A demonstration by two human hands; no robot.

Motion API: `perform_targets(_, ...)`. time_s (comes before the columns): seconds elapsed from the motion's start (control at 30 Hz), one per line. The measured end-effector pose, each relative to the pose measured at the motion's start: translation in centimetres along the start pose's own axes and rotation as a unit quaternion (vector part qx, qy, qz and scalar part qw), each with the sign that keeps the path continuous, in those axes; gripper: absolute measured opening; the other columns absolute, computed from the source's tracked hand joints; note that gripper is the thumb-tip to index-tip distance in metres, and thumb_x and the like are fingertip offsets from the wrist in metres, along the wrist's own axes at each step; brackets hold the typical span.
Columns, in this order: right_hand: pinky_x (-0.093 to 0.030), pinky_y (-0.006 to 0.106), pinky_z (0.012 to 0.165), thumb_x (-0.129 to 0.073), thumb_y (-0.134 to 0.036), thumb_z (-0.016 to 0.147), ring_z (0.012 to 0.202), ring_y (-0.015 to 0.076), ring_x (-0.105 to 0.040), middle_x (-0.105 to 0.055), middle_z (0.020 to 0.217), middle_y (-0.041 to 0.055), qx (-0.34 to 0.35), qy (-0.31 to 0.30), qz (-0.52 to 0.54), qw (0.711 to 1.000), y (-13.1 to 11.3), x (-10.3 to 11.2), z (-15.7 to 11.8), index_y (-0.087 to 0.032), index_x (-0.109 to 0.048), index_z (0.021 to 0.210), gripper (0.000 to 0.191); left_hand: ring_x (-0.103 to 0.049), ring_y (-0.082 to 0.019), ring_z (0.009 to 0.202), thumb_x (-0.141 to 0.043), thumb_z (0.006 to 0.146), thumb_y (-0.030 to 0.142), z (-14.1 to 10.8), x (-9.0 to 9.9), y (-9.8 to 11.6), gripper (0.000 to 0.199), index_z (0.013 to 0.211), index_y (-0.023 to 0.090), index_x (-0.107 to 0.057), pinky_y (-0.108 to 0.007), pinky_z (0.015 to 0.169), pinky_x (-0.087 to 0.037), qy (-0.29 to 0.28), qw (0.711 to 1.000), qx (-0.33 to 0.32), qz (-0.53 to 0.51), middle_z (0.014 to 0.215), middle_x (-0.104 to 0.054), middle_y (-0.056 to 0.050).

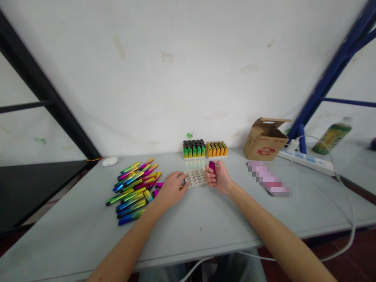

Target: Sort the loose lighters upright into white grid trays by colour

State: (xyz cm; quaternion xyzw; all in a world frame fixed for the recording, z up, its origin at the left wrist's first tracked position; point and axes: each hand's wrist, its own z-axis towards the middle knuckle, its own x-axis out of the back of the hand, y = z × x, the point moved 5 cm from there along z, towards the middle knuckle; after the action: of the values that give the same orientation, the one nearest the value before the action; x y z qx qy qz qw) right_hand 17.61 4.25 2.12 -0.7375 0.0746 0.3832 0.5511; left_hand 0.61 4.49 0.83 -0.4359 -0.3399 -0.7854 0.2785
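Observation:
A white tray (195, 177) with rows of round holes lies on the table between my hands. My right hand (217, 176) is wrapped round a small magenta cylinder (212, 166) with a dark top, held upright at the tray's right end. Fingers of my left hand (173, 186) rest at the tray's left edge; a dark and yellow piece shows beneath them, too hidden to name. Left of that hand lies a loose pile of shiny multicoloured cylinders (132, 192). Behind the tray stand a block of green cylinders with black tops (194, 149) and a block of yellow cylinders (216, 149).
An open cardboard box (264, 143) stands at the back right, beside a white power strip (308, 161). A blurred pink item (268, 178) lies in front of it. A bottle (333, 135) and a looping white cable are farther right. A white oval object (109, 161) is back left.

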Motion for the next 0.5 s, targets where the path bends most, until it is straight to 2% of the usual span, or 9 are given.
perform_targets(0.23, -0.011, 0.016, 0.033, -0.045, -0.045, 0.074, 0.039, 0.0066, -0.01, -0.021, 0.047, -0.0102, 0.003, 0.017, -0.02, 1.0, 0.37, -0.06, 0.17, -0.022, -0.035, 0.059, 0.03, -0.056, -0.027, 0.108, -0.048, 0.092, 0.029, 0.02, 0.13, 0.17, 0.031, 0.115, 0.013, -0.062, -0.045, 0.099, -0.045, -0.011, 1.0, -0.002, 0.0, 0.112, -0.062, -0.014)
perform_targets(0.5, -0.014, 0.016, 0.033, -0.049, -0.053, 0.072, 0.041, 0.0067, -0.011, -0.021, 0.048, -0.01, -0.015, -0.038, -0.017, 0.999, 0.75, 0.01, 0.15, -0.022, -0.035, 0.058, 0.037, -0.056, -0.027, 0.109, -0.049, 0.091, 0.028, -0.02, 0.17, 0.26, 0.031, 0.115, 0.013, -0.062, -0.045, 0.099, -0.044, -0.014, 1.0, 0.004, 0.0, 0.113, -0.062, -0.014)
